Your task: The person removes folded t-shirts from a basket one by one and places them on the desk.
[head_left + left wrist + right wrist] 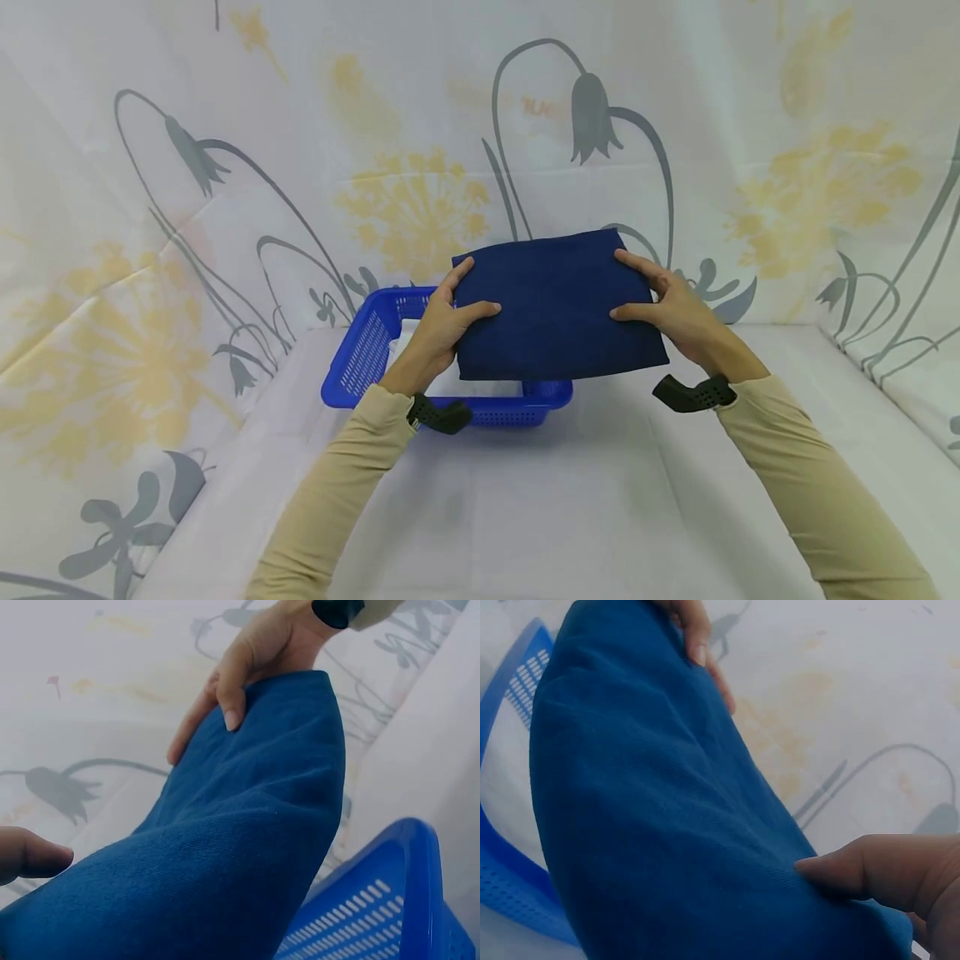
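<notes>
A navy-blue cloth [555, 308], folded into a rough rectangle, is held up between both hands. My left hand [446, 321] grips its left edge, thumb on the near face. At the opposite edge my right hand [671, 308] pinches it, the thumb also lying on the near face. In the wrist views the cloth [247, 802] looks soft and slightly wrinkled, and the fingers behind it are largely hidden. Below and behind the cloth stands a blue plastic basket [348, 371], partly covered by it in the head view. White fabric [480, 388] lies inside the basket.
A white sheet [570, 508] covers the table. Behind it hangs a pale curtain [435, 100] printed with grey and yellow flowers. Each wrist wears a black strap, the right one [693, 394] just below the cloth's right corner.
</notes>
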Motion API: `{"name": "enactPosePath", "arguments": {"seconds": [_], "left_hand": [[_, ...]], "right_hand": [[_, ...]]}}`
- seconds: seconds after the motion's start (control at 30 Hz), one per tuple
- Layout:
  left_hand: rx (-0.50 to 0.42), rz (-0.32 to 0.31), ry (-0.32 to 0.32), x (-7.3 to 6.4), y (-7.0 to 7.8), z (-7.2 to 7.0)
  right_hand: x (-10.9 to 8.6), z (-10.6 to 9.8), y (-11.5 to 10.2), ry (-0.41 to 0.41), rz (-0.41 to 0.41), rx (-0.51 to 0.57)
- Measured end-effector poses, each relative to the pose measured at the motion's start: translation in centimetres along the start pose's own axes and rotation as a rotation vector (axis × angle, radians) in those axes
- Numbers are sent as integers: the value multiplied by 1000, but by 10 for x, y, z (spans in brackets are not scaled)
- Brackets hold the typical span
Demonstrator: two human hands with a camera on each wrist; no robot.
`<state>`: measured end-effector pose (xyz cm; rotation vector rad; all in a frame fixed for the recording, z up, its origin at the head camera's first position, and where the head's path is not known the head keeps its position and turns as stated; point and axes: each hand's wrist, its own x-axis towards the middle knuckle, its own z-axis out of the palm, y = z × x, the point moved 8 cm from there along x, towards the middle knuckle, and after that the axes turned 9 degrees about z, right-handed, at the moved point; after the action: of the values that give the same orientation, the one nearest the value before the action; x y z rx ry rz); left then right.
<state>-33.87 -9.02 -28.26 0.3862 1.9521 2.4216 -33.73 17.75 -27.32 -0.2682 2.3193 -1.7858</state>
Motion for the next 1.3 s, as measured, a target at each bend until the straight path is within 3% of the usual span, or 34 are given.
{"name": "enactPosePath", "arguments": {"seconds": [0.37, 1.0, 1.3], "left_hand": [[-23, 4, -9, 3, -6, 29], [-94, 29, -69, 11, -18, 81], [-110, 11, -44, 15, -30, 104]], "right_hand": [[-15, -26, 7, 49, 37, -39], [-39, -73, 18, 95, 53, 6], [-46, -94, 29, 125, 75, -14]]}}
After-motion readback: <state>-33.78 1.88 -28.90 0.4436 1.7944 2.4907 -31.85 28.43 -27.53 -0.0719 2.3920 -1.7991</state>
